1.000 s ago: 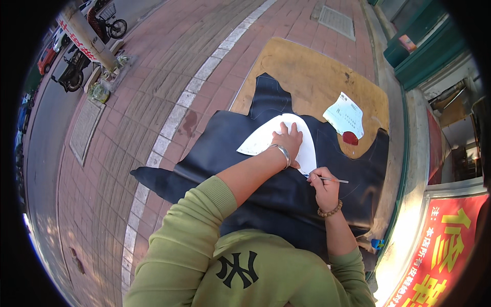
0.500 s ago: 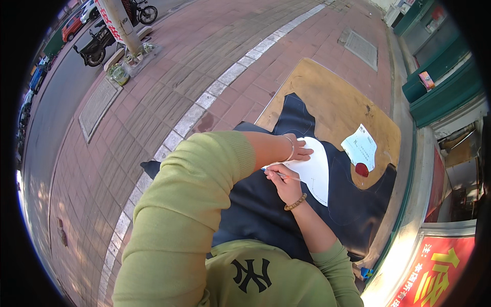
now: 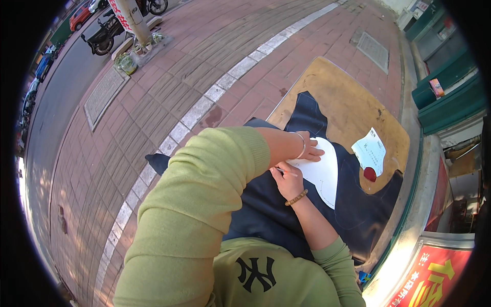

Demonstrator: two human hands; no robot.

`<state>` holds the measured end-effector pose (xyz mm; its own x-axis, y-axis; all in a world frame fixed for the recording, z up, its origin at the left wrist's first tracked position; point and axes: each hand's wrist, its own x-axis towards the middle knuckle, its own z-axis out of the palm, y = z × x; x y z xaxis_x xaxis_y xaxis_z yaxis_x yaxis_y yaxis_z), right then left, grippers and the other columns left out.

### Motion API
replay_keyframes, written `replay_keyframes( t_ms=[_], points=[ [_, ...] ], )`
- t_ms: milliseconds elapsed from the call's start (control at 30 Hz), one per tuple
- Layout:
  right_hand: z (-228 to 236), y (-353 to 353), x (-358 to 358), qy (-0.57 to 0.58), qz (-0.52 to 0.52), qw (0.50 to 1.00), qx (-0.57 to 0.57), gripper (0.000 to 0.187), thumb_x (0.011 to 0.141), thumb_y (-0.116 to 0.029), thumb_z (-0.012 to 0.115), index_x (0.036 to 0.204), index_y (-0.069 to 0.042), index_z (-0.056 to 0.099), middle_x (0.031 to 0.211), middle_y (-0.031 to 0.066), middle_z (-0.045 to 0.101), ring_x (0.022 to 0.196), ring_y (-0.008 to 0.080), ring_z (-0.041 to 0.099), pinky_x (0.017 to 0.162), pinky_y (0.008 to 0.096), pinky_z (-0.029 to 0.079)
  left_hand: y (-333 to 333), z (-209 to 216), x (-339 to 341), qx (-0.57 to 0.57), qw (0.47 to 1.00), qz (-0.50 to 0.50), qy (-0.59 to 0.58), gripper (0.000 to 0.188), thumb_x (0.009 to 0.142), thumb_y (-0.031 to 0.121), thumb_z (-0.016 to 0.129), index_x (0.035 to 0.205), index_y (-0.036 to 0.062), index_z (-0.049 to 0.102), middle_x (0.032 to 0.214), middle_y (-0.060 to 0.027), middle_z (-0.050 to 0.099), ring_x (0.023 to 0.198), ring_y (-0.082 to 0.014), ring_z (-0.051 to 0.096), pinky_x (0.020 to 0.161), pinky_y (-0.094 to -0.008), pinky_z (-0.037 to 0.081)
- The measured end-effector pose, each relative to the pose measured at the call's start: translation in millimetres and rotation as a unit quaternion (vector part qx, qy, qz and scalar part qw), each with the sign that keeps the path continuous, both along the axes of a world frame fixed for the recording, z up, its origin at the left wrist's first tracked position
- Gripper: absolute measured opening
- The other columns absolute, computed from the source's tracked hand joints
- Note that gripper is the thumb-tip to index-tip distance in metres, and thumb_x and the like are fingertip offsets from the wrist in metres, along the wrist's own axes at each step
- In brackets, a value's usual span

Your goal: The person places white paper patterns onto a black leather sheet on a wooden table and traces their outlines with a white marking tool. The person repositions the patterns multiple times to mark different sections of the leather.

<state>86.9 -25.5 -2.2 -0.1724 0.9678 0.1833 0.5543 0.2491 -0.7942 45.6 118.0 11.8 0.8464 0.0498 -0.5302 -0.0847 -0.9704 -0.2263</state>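
Note:
My left hand point(image 3: 311, 149), a thin bracelet at its wrist, lies with fingers spread on a white curved paper pattern point(image 3: 327, 176). It presses the pattern against a sheet of black leather-like material point(image 3: 353, 215). Close by, under the left forearm, my right hand point(image 3: 287, 183) grips a slim pen point(image 3: 289, 173) at the pattern's near left edge. The pen's tip is hidden by the left arm. A beaded bracelet circles my right wrist. Thin light outlines show on the black material.
A wooden tabletop point(image 3: 353, 97) carries the material, which hangs over its left and near sides. A pale printed paper pattern point(image 3: 369, 151) lies at right, with a dark red piece point(image 3: 370, 174) at its lower edge. Green shopfront steps point(image 3: 450, 105) border the right; brick paving point(image 3: 169, 97) stretches left.
The whole view has shifted slightly, moving the scene to the right. My right hand with the pen has slid a little left along the pattern's edge; my left hand stays on the pattern.

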Motion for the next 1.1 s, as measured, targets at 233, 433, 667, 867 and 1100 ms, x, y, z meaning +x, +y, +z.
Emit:
replay_keyframes(
  t_ms=[233, 433, 667, 867, 1100],
  points=[
    [1, 2, 1, -0.088, 0.011, 0.992, 0.094, 0.006, 0.085, -0.011, 0.063, 0.090, -0.009, 0.063, 0.078, 0.0080, 0.067, 0.073, 0.0275, 0.066, 0.063, 0.0386, 0.052, 0, 2, 0, 0.000, 1.000, -0.001, -0.003, 0.094, 0.084, 0.028, 0.067, 0.155, 0.0217, 0.007, 0.162, 0.0003, 0.001, 0.146, -0.0248, 0.020, 0.104, -0.0395, 0.042],
    [5, 0, 26, -0.126, 0.000, 0.988, 0.089, 0.003, 0.083, -0.011, 0.063, 0.083, -0.008, 0.061, 0.078, 0.0084, 0.067, 0.072, 0.0276, 0.065, 0.063, 0.0387, 0.052, -2, 7, -2, -0.030, 0.999, 0.010, -0.009, 0.130, 0.056, 0.050, 0.088, 0.155, 0.0202, 0.009, 0.162, -0.0004, 0.003, 0.145, -0.0251, 0.020, 0.104, -0.0404, 0.040],
    [7, 0, 56, -0.119, -0.013, 0.991, 0.067, 0.004, 0.085, -0.010, 0.061, 0.082, -0.006, 0.061, 0.080, 0.0082, 0.066, 0.075, 0.0283, 0.064, 0.066, 0.0383, 0.051, -4, 16, 0, -0.029, 0.999, 0.010, 0.018, 0.140, 0.047, 0.052, 0.092, 0.155, 0.0200, 0.008, 0.162, -0.0005, 0.003, 0.145, -0.0257, 0.018, 0.107, -0.0420, 0.038],
    [9, 0, 67, -0.146, -0.032, 0.986, 0.072, 0.006, 0.086, -0.011, 0.061, 0.083, -0.006, 0.060, 0.080, 0.0089, 0.065, 0.076, 0.0286, 0.064, 0.067, 0.0381, 0.051, -6, 10, -1, -0.012, 1.000, 0.012, -0.018, 0.097, 0.076, 0.033, 0.070, 0.154, 0.0254, 0.012, 0.161, 0.0045, 0.006, 0.141, -0.0215, 0.027, 0.098, -0.0394, 0.043],
    [11, -6, 73, -0.143, -0.020, 0.987, 0.070, 0.007, 0.086, -0.011, 0.060, 0.080, -0.006, 0.058, 0.075, 0.0096, 0.063, 0.072, 0.0295, 0.062, 0.065, 0.0397, 0.049, -10, 15, 3, -0.026, 0.999, 0.029, 0.024, 0.140, 0.049, 0.048, 0.092, 0.155, 0.0258, 0.003, 0.162, -0.0029, 0.001, 0.146, -0.0284, 0.018, 0.110, -0.0423, 0.036]
  ],
)
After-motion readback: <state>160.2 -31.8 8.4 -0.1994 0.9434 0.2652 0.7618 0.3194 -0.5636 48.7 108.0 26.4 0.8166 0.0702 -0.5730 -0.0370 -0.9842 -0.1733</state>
